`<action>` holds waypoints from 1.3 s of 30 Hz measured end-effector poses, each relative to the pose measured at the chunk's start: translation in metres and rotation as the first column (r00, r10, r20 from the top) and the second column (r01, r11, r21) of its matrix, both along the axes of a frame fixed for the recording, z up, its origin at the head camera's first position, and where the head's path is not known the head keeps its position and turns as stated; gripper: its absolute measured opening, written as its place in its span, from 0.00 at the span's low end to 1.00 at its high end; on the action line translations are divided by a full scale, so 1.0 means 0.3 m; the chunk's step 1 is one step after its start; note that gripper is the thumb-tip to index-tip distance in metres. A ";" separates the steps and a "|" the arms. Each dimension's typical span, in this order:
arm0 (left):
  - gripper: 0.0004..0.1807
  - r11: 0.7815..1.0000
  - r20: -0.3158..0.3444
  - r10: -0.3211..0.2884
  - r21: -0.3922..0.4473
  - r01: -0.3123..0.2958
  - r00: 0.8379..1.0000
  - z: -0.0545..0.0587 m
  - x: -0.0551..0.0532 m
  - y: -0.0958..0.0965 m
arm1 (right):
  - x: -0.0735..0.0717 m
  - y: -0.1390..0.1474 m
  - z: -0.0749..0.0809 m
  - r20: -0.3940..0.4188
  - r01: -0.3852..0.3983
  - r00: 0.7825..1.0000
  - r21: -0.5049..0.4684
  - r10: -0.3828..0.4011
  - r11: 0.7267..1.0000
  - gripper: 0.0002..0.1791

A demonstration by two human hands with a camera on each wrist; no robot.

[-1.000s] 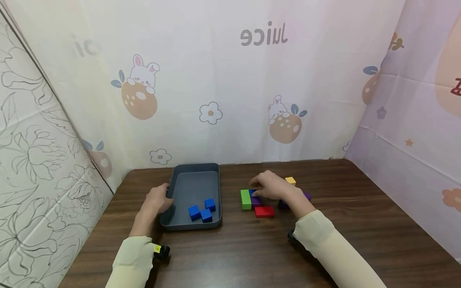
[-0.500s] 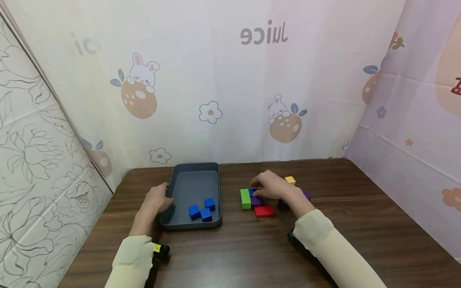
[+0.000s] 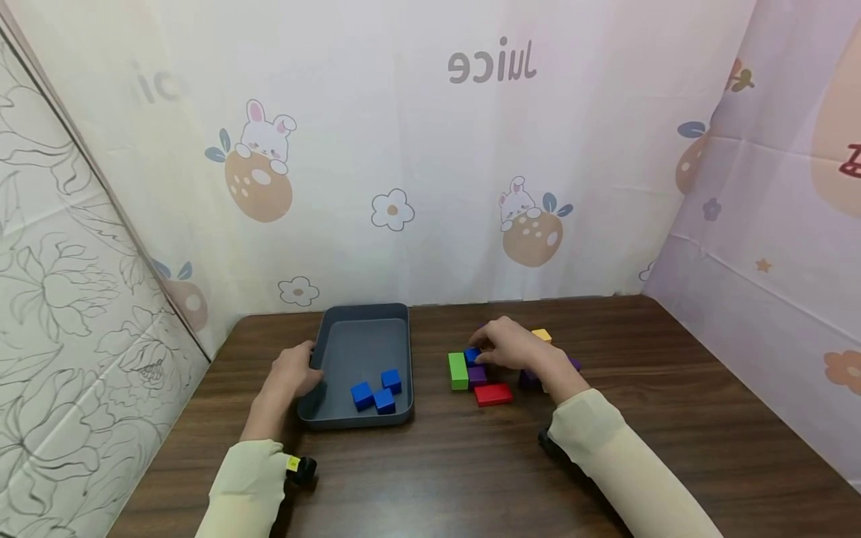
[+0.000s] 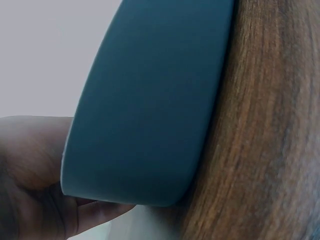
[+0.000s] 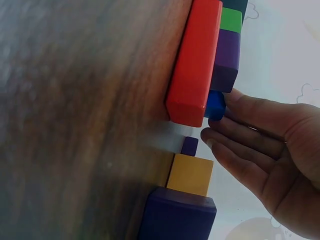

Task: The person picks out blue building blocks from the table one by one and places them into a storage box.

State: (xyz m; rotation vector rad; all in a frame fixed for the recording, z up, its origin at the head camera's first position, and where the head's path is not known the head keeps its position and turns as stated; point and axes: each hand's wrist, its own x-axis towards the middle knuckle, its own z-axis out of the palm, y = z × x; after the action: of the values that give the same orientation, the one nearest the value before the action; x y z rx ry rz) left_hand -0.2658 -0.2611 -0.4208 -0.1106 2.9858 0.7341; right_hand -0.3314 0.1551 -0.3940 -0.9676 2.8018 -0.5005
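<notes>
My left hand [image 3: 294, 371] grips the left wall of a dark grey tray [image 3: 410, 351], thumb over the rim. In the left wrist view the tray's outer wall [image 4: 145, 105] hides part of that hand. Blue cubes [image 3: 362, 396] lie in the tray's near right corner. My right hand [image 3: 507, 345] pinches a blue cube [image 3: 473, 356] between thumb and fingers, behind a purple block [image 3: 477, 376] and beside a green block [image 3: 458, 371]. In the right wrist view, the thumb and fingertips meet the blue cube [image 5: 215, 105].
A red block [image 3: 493, 394] lies in front of the purple one. Yellow [image 3: 542, 335] and dark purple [image 3: 530, 379] blocks sit right of the right hand, partly hidden by it. A printed curtain [image 3: 430, 164] hangs behind the brown wooden table [image 3: 430, 478].
The right hand has shifted slightly, and the blue cube in its fingers shows more, turned a little and apart from the purple block. The left hand and tray stay put.
</notes>
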 end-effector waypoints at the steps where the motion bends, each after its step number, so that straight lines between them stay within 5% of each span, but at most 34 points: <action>1: 0.34 1.000 0.000 0.000 -0.001 0.000 1.000 0.000 0.000 0.000 | 0.000 0.001 0.000 0.004 0.004 1.000 -0.002 -0.004 1.000 0.17; 12: 0.34 1.000 0.005 0.004 0.007 -0.004 1.000 0.005 0.000 0.003 | -0.006 0.018 0.012 0.022 0.031 0.999 0.031 -0.032 0.999 0.18; 39: 0.34 1.000 0.029 0.016 0.011 -0.017 0.999 0.002 -0.012 -0.001 | -0.001 -0.005 -0.014 -0.025 -0.041 0.999 0.046 0.043 0.998 0.19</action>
State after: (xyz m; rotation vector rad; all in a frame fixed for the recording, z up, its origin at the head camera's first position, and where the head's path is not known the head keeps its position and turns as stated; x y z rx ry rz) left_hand -0.2694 -0.2613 -0.4202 -0.1444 2.9561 0.7450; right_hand -0.3317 0.1536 -0.3982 -1.0283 2.7958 -0.4195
